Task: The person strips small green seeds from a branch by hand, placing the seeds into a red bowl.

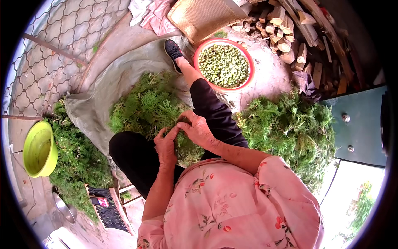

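My left hand [166, 146] and my right hand [197, 129] meet at the fingertips above my lap, pinching at what looks like a small piece of a conifer sprig; the fingers hide most of it. Just beyond them, a pile of scaly-leaved conifer sprigs [149, 99] lies on a pale plastic sheet [99, 81] between my legs. Past my outstretched leg stands a red-rimmed basin [252, 67], filled with small green, round cone-like pieces [224, 65].
More conifer branches lie in heaps at right [289, 127] and left [80, 155]. A lime-green basin [51, 152], a metal bowl [64, 208] and a woven-seat stool [108, 205] are at left. Split firewood [284, 45], a woven mat [202, 18] and a dark green panel [360, 124] lie beyond and right.
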Demonstrator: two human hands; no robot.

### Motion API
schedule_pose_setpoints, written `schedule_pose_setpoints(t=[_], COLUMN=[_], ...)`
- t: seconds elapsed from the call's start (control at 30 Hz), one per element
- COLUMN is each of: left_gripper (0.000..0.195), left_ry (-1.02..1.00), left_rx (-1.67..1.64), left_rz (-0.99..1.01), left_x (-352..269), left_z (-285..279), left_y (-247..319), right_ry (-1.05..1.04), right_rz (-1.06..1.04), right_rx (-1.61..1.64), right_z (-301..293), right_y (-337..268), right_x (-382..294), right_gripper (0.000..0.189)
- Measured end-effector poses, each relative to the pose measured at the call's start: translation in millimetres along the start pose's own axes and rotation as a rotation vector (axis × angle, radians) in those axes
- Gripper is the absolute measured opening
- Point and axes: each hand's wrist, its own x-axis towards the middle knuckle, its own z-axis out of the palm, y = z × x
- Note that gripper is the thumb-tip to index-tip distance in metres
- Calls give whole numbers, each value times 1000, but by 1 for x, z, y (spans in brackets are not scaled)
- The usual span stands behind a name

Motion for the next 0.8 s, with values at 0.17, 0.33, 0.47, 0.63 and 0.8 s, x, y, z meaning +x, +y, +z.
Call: schedule_pose_setpoints(t=[0.17, 0.33, 0.47, 0.63, 0.8], left_gripper=[10, 14, 13, 11, 23], left_ry=[-21, -105, -134, -189, -303], left_rx=[-83, -176, -166, -52, 11], left_rz=[-79, -143, -161, -93, 103], left_x=[-3, 1, -1, 1, -9], left_z=[1, -4, 2, -2, 3], left_y=[9, 9, 15, 5, 12], right_ry=[-123, -205, -141, -249, -186], right_rz=[188, 391, 478, 417, 380], right_rx=[211, 612, 811, 745, 533], right_z=[-9, -18, -27, -24, -25], right_y=[-2, -9, -3, 9, 9], right_x=[3, 3, 4, 6, 6], right_gripper=[19, 19, 22, 28, 20])
